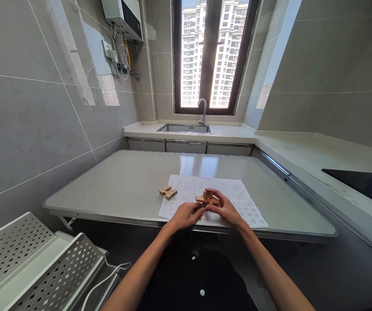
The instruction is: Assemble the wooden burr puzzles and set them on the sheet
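Note:
Both hands meet over a printed paper sheet (237,194) on the grey table (124,181). My right hand (226,209) is closed around a partly joined wooden puzzle (208,198) made of crossed notched bars. My left hand (184,215) pinches the puzzle's left end with its fingertips. A second small cluster of wooden puzzle pieces (168,191) lies on the table at the sheet's left edge, apart from both hands.
A sink (186,128) with a tap (202,108) sits under the window at the back. A counter with a black hob (364,183) runs along the right. White perforated metal shelves (36,263) stand low at the left, with a white cable (108,276) beside them.

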The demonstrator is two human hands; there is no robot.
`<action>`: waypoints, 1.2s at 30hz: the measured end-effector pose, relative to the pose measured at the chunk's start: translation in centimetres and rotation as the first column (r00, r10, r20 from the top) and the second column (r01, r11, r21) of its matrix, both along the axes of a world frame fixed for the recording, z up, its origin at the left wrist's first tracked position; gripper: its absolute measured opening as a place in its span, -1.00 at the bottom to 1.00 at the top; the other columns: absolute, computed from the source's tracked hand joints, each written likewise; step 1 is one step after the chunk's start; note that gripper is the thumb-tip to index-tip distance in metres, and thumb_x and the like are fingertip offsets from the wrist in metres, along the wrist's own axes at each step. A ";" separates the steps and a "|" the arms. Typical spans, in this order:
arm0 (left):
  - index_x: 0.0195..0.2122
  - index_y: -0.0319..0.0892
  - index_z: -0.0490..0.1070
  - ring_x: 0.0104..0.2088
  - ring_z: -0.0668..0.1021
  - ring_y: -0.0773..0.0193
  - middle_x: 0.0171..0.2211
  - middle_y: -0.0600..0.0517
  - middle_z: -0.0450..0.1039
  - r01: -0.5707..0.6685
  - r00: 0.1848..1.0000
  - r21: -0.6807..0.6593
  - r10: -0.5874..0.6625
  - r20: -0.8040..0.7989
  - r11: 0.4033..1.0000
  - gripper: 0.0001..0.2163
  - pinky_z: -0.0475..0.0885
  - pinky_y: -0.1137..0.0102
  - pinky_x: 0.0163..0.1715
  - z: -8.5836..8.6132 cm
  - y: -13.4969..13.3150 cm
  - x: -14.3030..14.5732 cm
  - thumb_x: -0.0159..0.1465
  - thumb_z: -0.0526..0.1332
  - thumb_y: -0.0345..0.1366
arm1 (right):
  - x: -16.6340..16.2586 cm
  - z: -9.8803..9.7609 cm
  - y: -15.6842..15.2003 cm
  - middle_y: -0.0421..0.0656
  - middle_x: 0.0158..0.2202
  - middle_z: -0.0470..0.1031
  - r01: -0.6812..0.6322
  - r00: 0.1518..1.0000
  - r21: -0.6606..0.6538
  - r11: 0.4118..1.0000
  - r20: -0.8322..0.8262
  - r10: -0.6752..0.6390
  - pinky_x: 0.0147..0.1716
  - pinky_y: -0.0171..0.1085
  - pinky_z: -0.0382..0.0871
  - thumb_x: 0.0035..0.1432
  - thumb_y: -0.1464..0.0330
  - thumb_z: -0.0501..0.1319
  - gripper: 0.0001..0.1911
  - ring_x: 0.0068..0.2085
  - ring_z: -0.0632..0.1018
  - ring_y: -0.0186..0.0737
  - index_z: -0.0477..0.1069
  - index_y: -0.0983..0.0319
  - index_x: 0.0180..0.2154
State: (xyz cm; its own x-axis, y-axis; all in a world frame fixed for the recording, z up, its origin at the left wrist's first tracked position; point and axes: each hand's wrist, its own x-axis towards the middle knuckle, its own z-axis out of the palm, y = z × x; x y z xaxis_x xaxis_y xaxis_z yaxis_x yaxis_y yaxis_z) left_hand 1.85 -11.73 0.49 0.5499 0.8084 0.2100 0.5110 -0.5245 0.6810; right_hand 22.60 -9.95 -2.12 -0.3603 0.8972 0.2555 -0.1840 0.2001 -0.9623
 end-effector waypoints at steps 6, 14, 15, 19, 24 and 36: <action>-0.26 -0.17 0.54 -0.50 0.48 0.35 -0.47 0.08 0.53 -0.012 0.999 -0.030 0.013 0.038 0.999 -0.59 0.31 0.47 -0.40 -0.2 0.1 0.0 0.43 0.04 0.00 | 0.1 -0.1 0.1 -0.11 0.01 0.57 0.044 0.999 0.015 0.999 0.011 -0.044 0.12 0.04 0.43 0.01 0.18 0.50 -0.31 0.07 0.59 0.06 0.33 0.06 0.15; -0.19 -0.16 0.57 -0.51 0.45 0.34 -0.49 0.08 0.54 -0.031 0.996 -0.045 0.035 0.080 0.998 -0.62 0.29 0.46 -0.42 -0.4 0.2 0.0 0.43 0.04 -0.04 | 0.1 -0.1 0.0 -0.06 0.05 0.58 0.221 0.975 -0.013 0.975 0.040 -0.220 0.19 0.09 0.32 0.09 -0.04 0.39 -0.38 0.14 0.53 0.12 0.40 0.11 0.09; -0.13 -0.15 0.56 -0.51 0.46 0.34 -0.48 0.08 0.54 -0.040 0.995 -0.057 0.045 0.085 0.998 -0.63 0.30 0.46 -0.41 -0.4 0.2 0.0 0.42 0.05 -0.04 | 0.3 0.1 0.0 -0.06 0.06 0.57 0.258 0.965 -0.020 0.966 0.056 -0.257 0.20 0.09 0.30 0.10 -0.06 0.36 -0.39 0.15 0.52 0.12 0.41 0.12 0.08; -0.06 -0.15 0.56 -0.48 0.50 0.30 -0.49 0.07 0.56 -0.070 0.992 -0.082 0.077 0.096 0.994 -0.64 0.32 0.45 -0.41 -0.3 0.1 0.0 0.39 0.09 -0.05 | 2.1 1.5 0.4 -0.01 0.11 0.54 0.425 0.881 -0.054 0.904 0.252 -0.399 0.21 0.07 0.27 0.06 -0.08 0.37 -0.38 0.13 0.53 0.14 0.45 0.16 0.02; -0.10 -0.16 0.57 -0.47 0.52 0.28 -0.49 0.07 0.57 -0.080 0.990 -0.074 0.088 0.110 0.994 -0.67 0.32 0.43 -0.40 -0.3 -0.1 -0.1 0.38 0.11 -0.09 | 5.6 1.7 2.8 0.09 0.08 0.55 0.617 0.716 -0.014 0.787 0.425 -0.554 0.09 0.05 0.39 -0.09 -0.12 0.42 -0.23 0.09 0.55 0.21 0.44 0.22 0.03; -0.14 -0.17 0.60 -0.53 0.46 0.32 -0.53 0.07 0.54 -0.100 0.988 -0.054 0.106 0.116 0.993 -0.70 0.30 0.45 -0.43 -0.6 0.0 -0.2 0.33 0.08 -0.24 | 10.0 -0.9 7.3 0.19 -0.18 0.62 0.766 0.458 0.112 0.633 0.596 -0.659 -0.13 0.10 0.41 -0.12 -0.26 0.30 -0.21 -0.14 0.59 0.26 0.54 0.29 -0.14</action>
